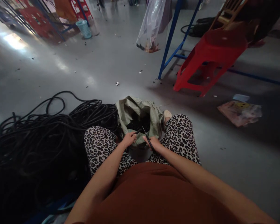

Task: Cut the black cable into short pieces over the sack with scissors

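Note:
My left hand [130, 139] is closed on the end of a short black strip [138, 131], which looks like rubber cord or hose. Close by on the right, my right hand [154, 143] grips a pair of scissors [150, 143] by the black handles, the blades pointing up and away from me. Both hands are over the near rim of an open grey-green woven sack [156, 119] standing between my knees. Dark pieces [138, 122] lie inside it, too shadowed to make out singly. The strip's exact contact with the blades cannot be made out.
A big tangle of black cords [67, 124] lies on the floor to the left. Ahead stand a red plastic stool [214, 46], a blue metal frame [171, 37] and a hanging clear bag [151, 28]. A plastic packet [240, 112] lies right; a light-blue basket [84, 29] stands far left.

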`<state>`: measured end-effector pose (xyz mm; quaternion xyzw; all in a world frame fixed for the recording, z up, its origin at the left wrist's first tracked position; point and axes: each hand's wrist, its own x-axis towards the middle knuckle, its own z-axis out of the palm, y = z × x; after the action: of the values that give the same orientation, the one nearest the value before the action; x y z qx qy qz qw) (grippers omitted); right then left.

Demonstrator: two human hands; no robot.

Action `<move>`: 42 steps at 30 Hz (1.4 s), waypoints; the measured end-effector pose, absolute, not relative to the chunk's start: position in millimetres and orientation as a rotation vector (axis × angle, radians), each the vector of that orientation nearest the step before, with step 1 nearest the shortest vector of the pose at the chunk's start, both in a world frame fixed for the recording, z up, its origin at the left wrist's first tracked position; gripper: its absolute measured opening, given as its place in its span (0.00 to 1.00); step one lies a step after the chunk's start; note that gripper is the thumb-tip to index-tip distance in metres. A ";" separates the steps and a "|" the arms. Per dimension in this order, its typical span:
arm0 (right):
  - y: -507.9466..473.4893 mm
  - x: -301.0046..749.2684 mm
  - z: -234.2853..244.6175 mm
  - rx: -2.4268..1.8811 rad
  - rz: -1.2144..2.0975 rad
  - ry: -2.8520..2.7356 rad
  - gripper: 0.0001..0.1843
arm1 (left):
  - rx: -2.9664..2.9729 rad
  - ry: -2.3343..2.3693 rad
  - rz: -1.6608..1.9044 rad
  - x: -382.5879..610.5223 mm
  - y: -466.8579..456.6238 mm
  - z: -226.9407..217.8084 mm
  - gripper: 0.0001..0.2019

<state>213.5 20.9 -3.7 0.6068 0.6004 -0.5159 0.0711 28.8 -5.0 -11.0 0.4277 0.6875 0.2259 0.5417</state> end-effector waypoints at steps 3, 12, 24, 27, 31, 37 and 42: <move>19.6 212.1 -5.3 1.810 -1.549 1.816 0.39 | 1.023 1.668 0.569 28.6 -3.5 -9.3 0.13; 19.3 210.0 6.8 1.679 -1.552 1.815 0.37 | 0.971 1.643 0.594 29.4 -2.9 -11.5 0.13; 21.0 209.8 6.2 1.690 -1.586 1.785 0.36 | 1.042 1.579 0.508 31.1 -5.2 -6.6 0.11; 21.5 209.9 6.1 1.694 -1.598 1.761 0.37 | 1.048 1.580 0.478 31.6 -4.4 -4.3 0.12; 21.1 209.5 3.7 1.694 -1.613 1.751 0.37 | 1.066 1.569 0.455 31.7 -3.9 -2.8 0.12; 20.8 208.9 8.2 1.702 -1.573 1.767 0.36 | 1.090 1.556 0.451 29.0 -4.6 -8.6 0.13; 20.1 210.1 14.8 1.708 -1.531 1.807 0.38 | 1.093 1.575 0.444 28.6 -4.2 -10.1 0.13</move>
<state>210.1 20.1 14.8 0.5813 0.6151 -0.5210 0.1109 28.6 -4.2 -10.1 0.4626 0.6666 0.1879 0.5536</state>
